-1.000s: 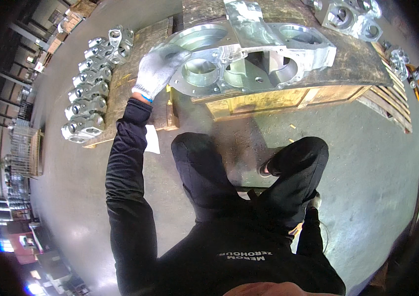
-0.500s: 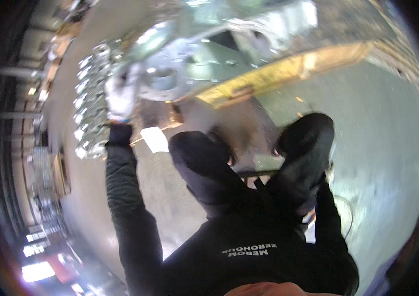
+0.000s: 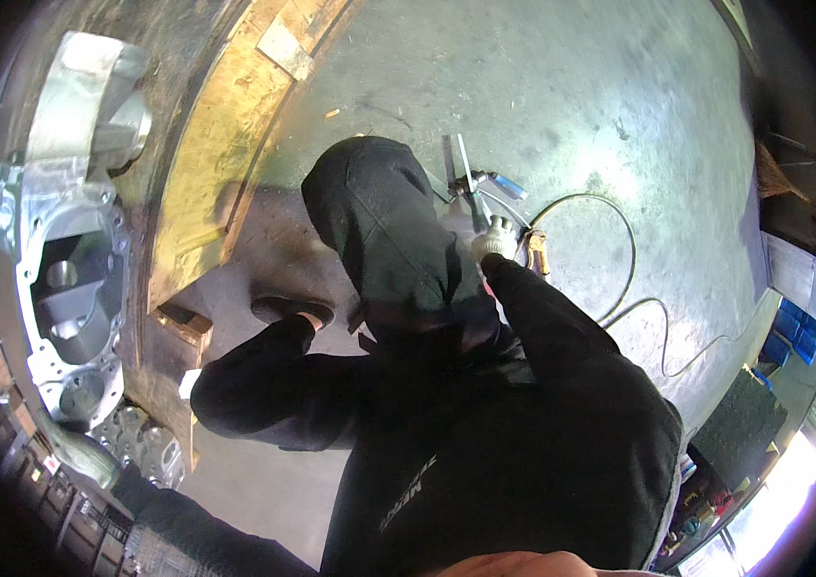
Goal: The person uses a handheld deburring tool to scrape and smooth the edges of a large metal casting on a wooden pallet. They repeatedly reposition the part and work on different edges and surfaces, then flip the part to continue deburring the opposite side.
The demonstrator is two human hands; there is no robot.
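My right hand (image 3: pixel 499 238), in a white glove, is closed around a slim metal air tool (image 3: pixel 470 188) just above the concrete floor, beyond my bent knee (image 3: pixel 379 221). A thin hose (image 3: pixel 634 288) curls away from the tool to the right, and a brass-coloured fitting (image 3: pixel 535 252) lies beside my hand. My left sleeve (image 3: pixel 263 375) bends in toward my shoe (image 3: pixel 292 308); the left hand itself is hidden behind my leg. A large machined aluminium casting (image 3: pixel 71 240) lies on the wooden pallet (image 3: pixel 206 163) to my left, out of reach of both hands.
Smaller round metal castings (image 3: pixel 148 447) sit at the lower left by the pallet corner. A broom (image 3: pixel 778 178), blue crates (image 3: pixel 797 332) and a black mat (image 3: pixel 740 423) line the right side of the floor.
My left hand has come off the large casting and I have turned to the right. The pallet now lies at the left, and my right hand grips the air tool by the floor.
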